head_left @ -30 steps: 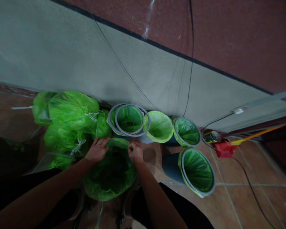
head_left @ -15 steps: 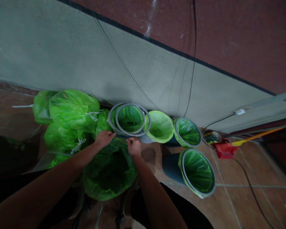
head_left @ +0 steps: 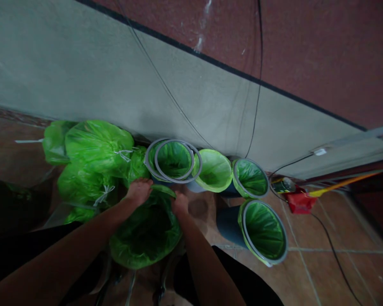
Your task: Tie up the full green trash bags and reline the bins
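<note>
Between my legs stands a bin lined with a green garbage bag (head_left: 140,257), its dark inside facing up. My left hand (head_left: 139,190) is closed on the bag's far rim at the left. On the same rim, a little to the right, my right hand (head_left: 180,203) pinches the bag edge. The strip of green plastic between the hands is folded over the rim. Just beyond it, two grey rings (head_left: 178,180) lie overlapping on another green-lined bin (head_left: 174,157).
Several tied green bags (head_left: 98,144) are piled at the left by the wall. Rightward stand a bin with a pale green liner (head_left: 213,170) and two ringed bins (head_left: 250,176), (head_left: 264,229) is the nearer bin's liner. A red dustpan (head_left: 300,202) and black cable (head_left: 335,255) lie farther right.
Both hands have come slightly down and toward me onto the bag's far rim. A folded strip of green plastic now shows between them.
</note>
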Tool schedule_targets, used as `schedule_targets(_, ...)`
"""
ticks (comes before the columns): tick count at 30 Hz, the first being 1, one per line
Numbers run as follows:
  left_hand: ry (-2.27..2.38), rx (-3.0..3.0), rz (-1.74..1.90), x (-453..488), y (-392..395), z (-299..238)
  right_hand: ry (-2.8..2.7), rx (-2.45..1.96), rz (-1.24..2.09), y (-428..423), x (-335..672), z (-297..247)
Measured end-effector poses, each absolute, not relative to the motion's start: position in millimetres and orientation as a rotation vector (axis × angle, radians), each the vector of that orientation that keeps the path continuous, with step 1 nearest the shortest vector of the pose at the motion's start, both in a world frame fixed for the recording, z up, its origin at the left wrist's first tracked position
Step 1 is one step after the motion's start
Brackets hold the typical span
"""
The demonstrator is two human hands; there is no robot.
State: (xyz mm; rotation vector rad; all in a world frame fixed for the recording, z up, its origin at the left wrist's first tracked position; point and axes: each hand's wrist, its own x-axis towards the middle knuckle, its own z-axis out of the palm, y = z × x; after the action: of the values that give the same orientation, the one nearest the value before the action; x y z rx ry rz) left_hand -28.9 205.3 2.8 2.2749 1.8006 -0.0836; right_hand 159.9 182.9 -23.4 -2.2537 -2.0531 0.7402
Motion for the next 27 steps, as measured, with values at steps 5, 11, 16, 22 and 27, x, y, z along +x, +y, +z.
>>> schedule_targets(5,1.955,2.215,0.038,-41,202,5,-1.692,-2.34,0.716,156,171,-29)
schedule_targets(11,2.053,1.981,0.025,-60,199,-2,-1.181,-2.215,0.708,98,168,-57)
schedule_targets(16,2.023,1.935,0.11,-54,205,-5,-1.106,-2.142,0.622,84,159,-58)
schedule_targets(22,1.817,2.08,0.118,-49,210,-4,-1.464,-1.99,0.654,158,164,-27)
schedule_targets(27,1.881,2.009,0.286,-56,201,-23,-1.746,-1.935,0.871,189,161,-30)
